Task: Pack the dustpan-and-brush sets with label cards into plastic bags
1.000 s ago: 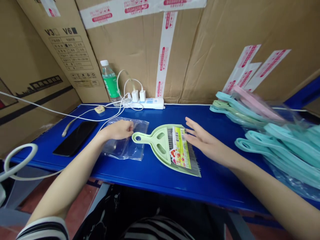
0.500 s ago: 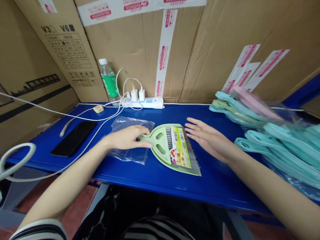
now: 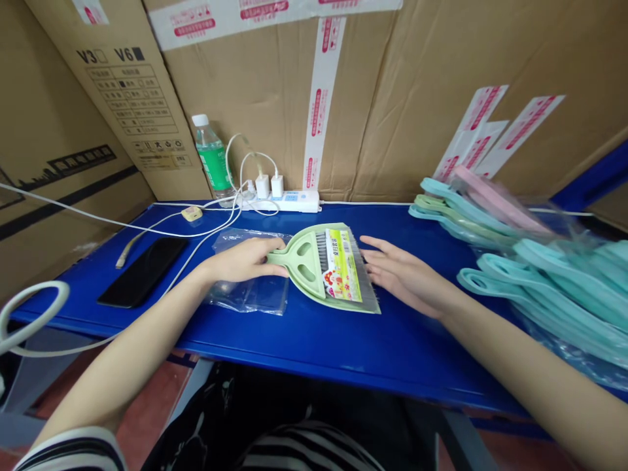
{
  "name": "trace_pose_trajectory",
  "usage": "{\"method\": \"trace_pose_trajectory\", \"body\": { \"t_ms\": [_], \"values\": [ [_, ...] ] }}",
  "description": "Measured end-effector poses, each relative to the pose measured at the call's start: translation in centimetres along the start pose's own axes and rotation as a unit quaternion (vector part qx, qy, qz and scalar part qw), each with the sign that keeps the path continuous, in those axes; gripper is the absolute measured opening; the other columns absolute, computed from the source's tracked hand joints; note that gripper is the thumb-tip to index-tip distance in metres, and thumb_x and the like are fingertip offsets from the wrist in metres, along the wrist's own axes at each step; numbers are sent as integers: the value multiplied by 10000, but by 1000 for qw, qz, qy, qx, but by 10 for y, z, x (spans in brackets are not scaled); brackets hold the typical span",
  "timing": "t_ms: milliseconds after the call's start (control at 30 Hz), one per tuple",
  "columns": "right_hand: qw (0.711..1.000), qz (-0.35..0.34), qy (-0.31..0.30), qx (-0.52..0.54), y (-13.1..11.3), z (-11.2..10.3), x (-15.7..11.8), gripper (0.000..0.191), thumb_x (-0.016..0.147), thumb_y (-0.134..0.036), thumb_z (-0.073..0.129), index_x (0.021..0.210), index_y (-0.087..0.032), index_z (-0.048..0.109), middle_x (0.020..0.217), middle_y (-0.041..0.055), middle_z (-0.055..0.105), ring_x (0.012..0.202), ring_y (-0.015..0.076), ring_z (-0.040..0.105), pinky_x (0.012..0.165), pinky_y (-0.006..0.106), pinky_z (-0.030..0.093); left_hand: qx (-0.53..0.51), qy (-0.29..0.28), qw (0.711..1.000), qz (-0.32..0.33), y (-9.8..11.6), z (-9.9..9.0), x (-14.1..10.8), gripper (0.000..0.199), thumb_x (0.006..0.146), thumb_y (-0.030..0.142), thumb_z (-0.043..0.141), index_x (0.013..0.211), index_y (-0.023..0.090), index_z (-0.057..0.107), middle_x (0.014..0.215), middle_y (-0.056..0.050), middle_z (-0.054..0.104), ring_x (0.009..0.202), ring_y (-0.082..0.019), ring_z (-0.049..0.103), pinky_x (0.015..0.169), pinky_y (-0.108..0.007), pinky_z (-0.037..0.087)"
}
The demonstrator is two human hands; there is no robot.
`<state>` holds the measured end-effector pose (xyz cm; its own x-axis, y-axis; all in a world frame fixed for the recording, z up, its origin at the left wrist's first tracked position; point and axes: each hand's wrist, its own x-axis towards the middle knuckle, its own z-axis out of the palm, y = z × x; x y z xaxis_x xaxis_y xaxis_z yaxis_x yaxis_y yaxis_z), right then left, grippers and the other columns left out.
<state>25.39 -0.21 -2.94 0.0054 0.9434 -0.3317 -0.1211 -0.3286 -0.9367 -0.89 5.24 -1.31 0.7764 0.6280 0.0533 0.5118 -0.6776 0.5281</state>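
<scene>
**Holding a green dustpan (image 3: pixel 305 260) by its handle on a blue shelf-top bench (image 3: pixel 343 347)**

Head view, looking forward and down, with the clock centred on the dustpan and 12 o'clock at the cardboard wall. The dustpan lies flat at the centre, its wide end at about 4 o'clock. A printed yellow-and-green label (image 3: pixel 342 273) and a fringe of grey bristles cover that end. The left hand (image 3: pixel 243 260) sits at 9 o'clock, fingers curled around the handle, which it has hold of. The right hand (image 3: pixel 407 278) sits at 3 o'clock, open with fingers spread, holding nothing. Its fingertips are just beside the bristles; whether they touch, I cannot tell.

A flat clear plastic bag (image 3: pixel 250 294) lies under the left hand, with the dustpan's handle over its edge. The dustpan is outside the bag, and nothing shows inside it. Farther out at 3 o'clock is a pile of teal dustpans (image 3: pixel 554 288) with clear plastic around them, and pink and pale green handles sit at 2 o'clock. A black phone (image 3: pixel 142 271) lies at 9 o'clock. A water bottle (image 3: pixel 210 157) and a white power strip (image 3: pixel 289 201) stand against cardboard boxes (image 3: pixel 255 98) at 11 and 12 o'clock.
</scene>
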Motion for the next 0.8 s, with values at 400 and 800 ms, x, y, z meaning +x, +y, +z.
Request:
{"method": "trace_pose_trajectory", "body": {
  "t_ms": [400,800],
  "values": [
    [993,-12,-117,-9,13,-14,5,925,882,-150,590,1558,-314,-20,1221,56,697,967,189,711,862,342,579,94,50,994,-13,0,-1,1,321,944,427,416,929,164,600,936,-74,650,869,-202,602,803,-326,460],
    [995,-32,-87,-39,12,-14,9,569,899,-116,505,1437,-293,457,1222,53,694,988,191,705,907,370,563,284,-13,915,-288,8,3,4,381,985,386,306,886,166,600,911,-115,714,854,-262,672,731,-335,457]
  ]
}}
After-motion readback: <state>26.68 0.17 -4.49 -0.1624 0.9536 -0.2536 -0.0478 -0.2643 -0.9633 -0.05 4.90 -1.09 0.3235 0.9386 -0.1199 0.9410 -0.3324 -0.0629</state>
